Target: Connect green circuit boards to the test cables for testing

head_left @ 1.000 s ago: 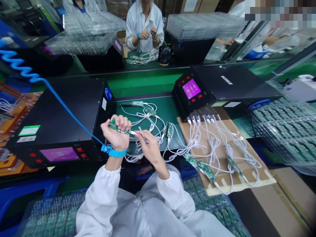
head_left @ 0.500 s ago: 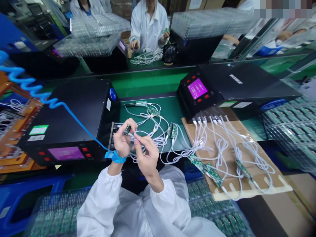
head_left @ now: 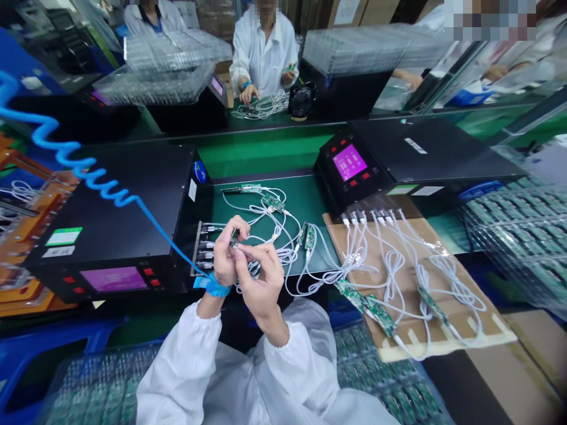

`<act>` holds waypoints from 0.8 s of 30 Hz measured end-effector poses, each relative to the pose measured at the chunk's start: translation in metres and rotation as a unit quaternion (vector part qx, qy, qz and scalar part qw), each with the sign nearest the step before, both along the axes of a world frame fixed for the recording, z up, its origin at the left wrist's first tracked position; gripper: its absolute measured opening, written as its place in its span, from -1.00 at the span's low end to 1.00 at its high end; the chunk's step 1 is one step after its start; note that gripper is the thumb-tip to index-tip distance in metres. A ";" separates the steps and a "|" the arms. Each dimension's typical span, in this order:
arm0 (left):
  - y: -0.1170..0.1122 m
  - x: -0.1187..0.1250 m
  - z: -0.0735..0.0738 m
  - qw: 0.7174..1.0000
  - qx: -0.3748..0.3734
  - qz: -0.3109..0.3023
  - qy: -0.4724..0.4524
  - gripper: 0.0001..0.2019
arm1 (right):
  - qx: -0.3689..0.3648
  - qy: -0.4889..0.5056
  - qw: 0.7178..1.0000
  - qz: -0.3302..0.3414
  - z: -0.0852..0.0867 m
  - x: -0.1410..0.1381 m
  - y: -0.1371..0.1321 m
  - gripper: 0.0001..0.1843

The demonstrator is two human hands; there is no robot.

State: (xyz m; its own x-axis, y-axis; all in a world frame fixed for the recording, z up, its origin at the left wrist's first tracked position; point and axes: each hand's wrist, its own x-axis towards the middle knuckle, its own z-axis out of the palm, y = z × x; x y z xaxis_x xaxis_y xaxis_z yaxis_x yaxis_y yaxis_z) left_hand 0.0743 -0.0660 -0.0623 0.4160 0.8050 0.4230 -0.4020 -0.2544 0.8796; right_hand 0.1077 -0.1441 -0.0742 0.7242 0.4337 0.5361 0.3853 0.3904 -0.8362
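Observation:
My left hand point(head_left: 230, 254) is closed around a small green circuit board point(head_left: 234, 237), held up over the green mat point(head_left: 305, 203). My right hand point(head_left: 261, 274) pinches the plug of a white cable point(head_left: 248, 250) against that board. The two hands touch each other. A blue wrist strap point(head_left: 211, 285) circles my left wrist, and its coiled blue cord point(head_left: 88, 174) runs up to the left. More boards on white cables point(head_left: 271, 203) lie on the mat just beyond my hands.
A black tester with a purple screen point(head_left: 113, 278) stands at the left, another tester point(head_left: 349, 162) at the right. Cabled boards rest on cardboard point(head_left: 469, 313). Trays of green boards point(head_left: 522, 224) sit at right and in my lap area. Another person point(head_left: 263, 53) works opposite.
My hands have drawn close together, the right bringing the cable plug up to the board in the left. The board has turned end-on in my left fist.

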 end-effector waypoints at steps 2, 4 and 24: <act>-0.001 0.001 -0.001 1.000 0.004 -0.006 0.004 -0.62 | -0.010 0.002 1.000 -0.006 0.000 0.000 0.000 -0.90; -0.002 0.002 -0.001 1.000 0.006 -0.005 0.011 -0.61 | -0.017 0.007 1.000 -0.006 0.000 0.001 0.000 -0.89; 0.011 -0.002 -0.010 0.994 0.043 -0.026 0.096 -0.66 | -0.013 -0.048 0.999 -0.017 -0.003 0.012 0.009 -0.86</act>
